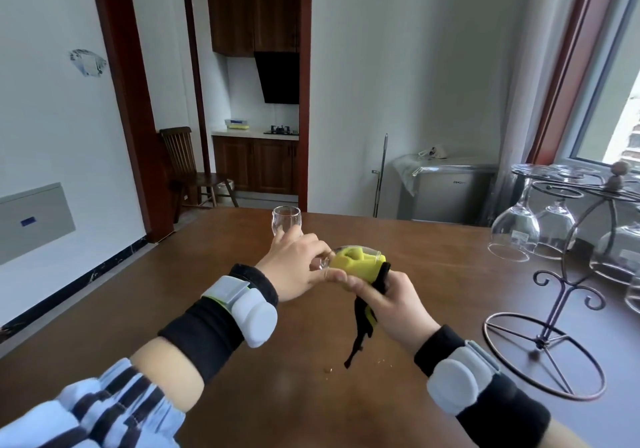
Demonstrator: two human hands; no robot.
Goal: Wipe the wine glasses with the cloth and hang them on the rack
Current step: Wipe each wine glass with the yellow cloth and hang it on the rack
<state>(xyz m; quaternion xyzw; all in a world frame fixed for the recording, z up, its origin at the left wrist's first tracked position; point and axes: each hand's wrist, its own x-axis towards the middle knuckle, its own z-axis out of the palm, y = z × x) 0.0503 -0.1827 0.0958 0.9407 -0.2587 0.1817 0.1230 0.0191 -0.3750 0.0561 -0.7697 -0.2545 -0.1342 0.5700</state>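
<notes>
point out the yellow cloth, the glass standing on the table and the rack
yellow cloth (349, 263): head view, wad inside the held glass
standing wine glass (286, 217): head view, bowl
rack (549, 324): head view, central stem

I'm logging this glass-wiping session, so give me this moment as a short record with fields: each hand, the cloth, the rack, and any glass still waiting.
left hand: grips the wine glass at its stem end, glass lying sideways
right hand: grips the cloth
cloth: yellow, stuffed into the bowl, black part hanging below
rack: on the table, right; glasses hang upside down
waiting glass: upright behind the left hand
</notes>
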